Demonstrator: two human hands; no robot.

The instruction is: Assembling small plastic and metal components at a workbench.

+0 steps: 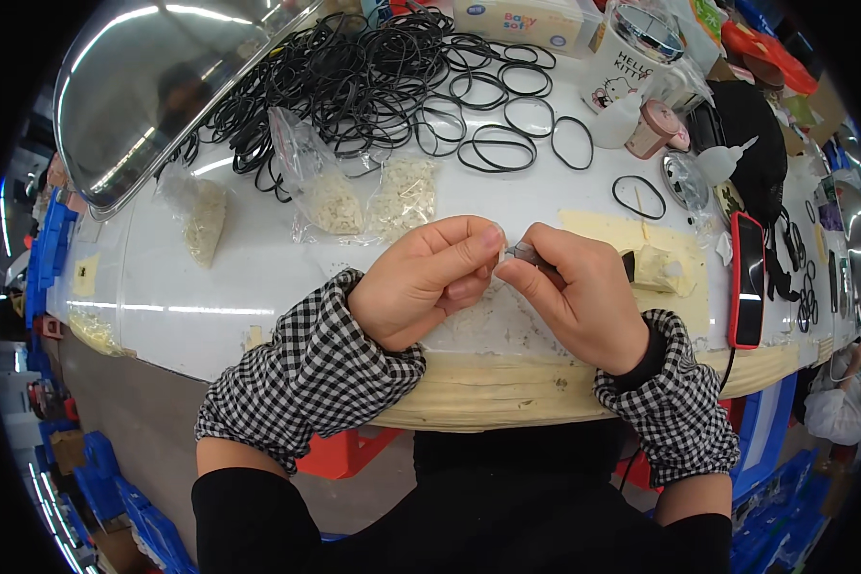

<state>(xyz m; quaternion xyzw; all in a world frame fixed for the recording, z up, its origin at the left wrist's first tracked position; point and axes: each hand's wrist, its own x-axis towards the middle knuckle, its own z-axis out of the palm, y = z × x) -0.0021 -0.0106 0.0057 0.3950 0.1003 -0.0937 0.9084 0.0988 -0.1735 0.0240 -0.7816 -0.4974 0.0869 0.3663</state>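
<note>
Above the bench's (258,263) near edge, the left hand (430,275) pinches a small pale piece (502,254) that meets a grey tool (523,253), its kind unclear, gripped in the right hand (584,292); a firm pinch, with the tip kept off the left thumb, should give the best control. Farther left, a clear bag (204,225) and two more bags (337,206) to its right contain pale bits, while the far tub's (526,21) contents are hard to tell.

Here's a small whitish piece (502,255), mostly hidden, pinched at the tips of the left fingers (471,256); right beside it, a slim dark-grey tool (525,253) juts from the right fingers (534,285).
</note>
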